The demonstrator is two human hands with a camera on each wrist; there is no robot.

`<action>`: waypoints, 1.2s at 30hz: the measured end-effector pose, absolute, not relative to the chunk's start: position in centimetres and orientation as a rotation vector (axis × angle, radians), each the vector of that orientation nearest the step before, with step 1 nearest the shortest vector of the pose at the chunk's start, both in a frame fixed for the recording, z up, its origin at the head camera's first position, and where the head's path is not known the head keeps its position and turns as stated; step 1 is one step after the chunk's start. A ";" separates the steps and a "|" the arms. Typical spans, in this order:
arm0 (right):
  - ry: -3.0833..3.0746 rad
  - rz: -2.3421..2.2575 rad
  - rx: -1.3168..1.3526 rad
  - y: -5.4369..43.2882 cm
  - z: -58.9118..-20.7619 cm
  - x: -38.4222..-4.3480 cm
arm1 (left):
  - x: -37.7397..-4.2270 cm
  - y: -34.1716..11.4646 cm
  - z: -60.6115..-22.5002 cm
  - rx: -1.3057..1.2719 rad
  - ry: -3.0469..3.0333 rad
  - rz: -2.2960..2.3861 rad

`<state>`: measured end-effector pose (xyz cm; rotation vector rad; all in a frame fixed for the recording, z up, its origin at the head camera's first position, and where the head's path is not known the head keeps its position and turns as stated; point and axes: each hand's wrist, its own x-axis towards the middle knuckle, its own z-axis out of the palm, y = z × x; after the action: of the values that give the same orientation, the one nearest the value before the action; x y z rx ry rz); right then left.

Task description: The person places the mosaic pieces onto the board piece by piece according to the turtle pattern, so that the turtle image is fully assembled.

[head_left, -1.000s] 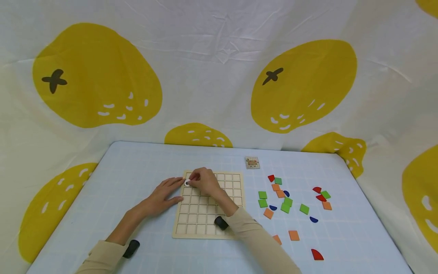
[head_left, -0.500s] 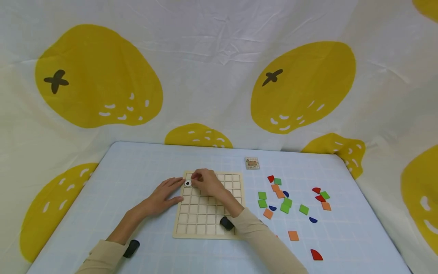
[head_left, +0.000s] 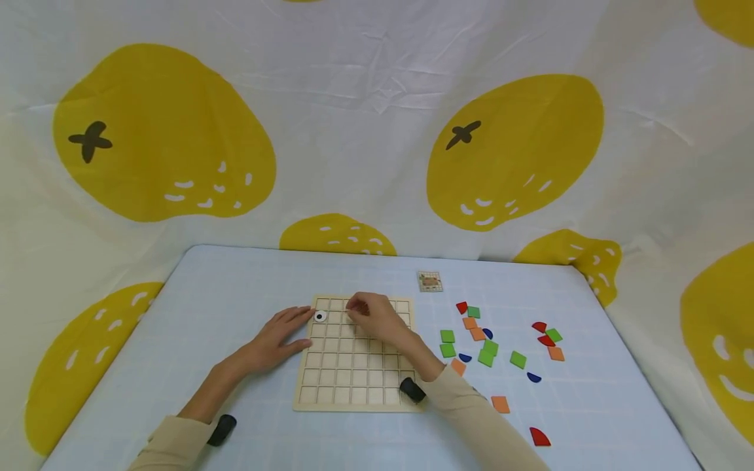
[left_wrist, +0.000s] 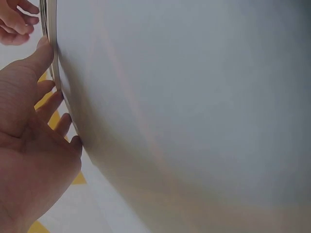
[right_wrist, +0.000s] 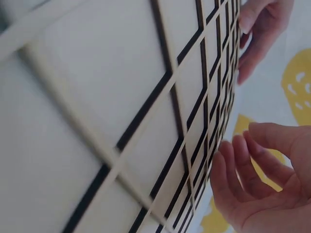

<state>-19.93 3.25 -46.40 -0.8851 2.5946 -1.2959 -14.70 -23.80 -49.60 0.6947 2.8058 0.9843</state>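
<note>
A pale wooden grid board [head_left: 343, 361] lies on the table. In its upper left part sits a white disc with a black dot [head_left: 320, 316]. My left hand [head_left: 275, 341] rests at the board's left edge, fingers extended and fingertips close to the disc. In the left wrist view the left thumb [left_wrist: 43, 51] touches the board's side. My right hand [head_left: 377, 318] hovers over the board's upper middle. The right wrist view shows its fingers [right_wrist: 243, 165] loosely bent, with nothing between them and the thumb.
Right of the board lie several green squares [head_left: 518, 359], orange squares [head_left: 500, 404], red quarter-circles [head_left: 539, 437] and blue half-circles [head_left: 533, 377]. A small picture card [head_left: 430, 282] lies behind them. Patterned fabric [head_left: 353, 131] hangs along the table's back.
My right hand has let go of the white disc and moved right, away from it. The disc stays in the upper left of the board. My left hand has stayed put.
</note>
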 end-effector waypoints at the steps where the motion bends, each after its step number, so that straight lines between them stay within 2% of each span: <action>1: 2.598 -1.303 -0.883 3.6 -46.4 -19.9 | -14.7 -23.8 -49.7 0.687 2.806 0.981; 36: 2.874 -1.195 -0.502 16.6 -46.3 -17.5 | -14.4 -23.5 -49.1 0.695 2.806 0.986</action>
<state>-17.47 16.58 -46.31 -0.5023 2.8743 -1.1954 -14.38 -23.55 -49.12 0.6954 2.8060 0.9860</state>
